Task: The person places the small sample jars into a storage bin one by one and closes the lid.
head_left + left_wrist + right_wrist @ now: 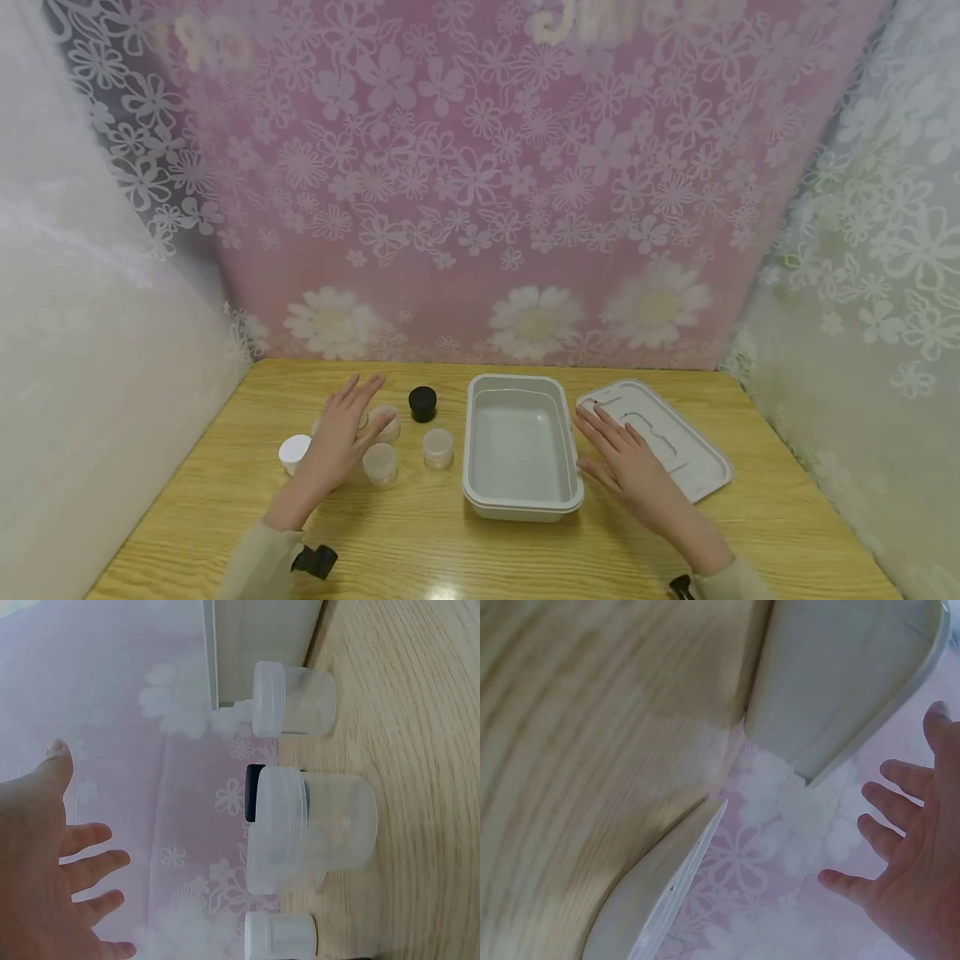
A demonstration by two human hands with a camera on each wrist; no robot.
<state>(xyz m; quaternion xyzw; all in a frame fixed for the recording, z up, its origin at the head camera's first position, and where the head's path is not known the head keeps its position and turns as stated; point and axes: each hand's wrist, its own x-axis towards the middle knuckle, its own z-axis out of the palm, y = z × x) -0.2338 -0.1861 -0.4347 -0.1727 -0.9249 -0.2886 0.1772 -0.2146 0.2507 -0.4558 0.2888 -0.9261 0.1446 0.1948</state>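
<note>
My left hand (339, 437) hovers with spread fingers over a group of small jars at the left of the table. Clear jars with translucent lids, one at the front (380, 463) and one to its right (438, 449), stand upright. Behind them is a small black jar (422, 404); at far left is a white-lidded one (294, 452). Other jars are partly hidden behind the left hand. An uncovered whitish plastic box (522, 505) stands in the middle. Between it and its flat lid (697, 467) is my right hand (637, 471), fingers extended, holding nothing.
The wooden table (405, 542) has flowered curtains (480, 208) behind it and along both sides. In the left wrist view a clear jar (341, 821) overlaps others behind it. The box wall (832, 682) rises beside the lid (660, 892) in the right wrist view.
</note>
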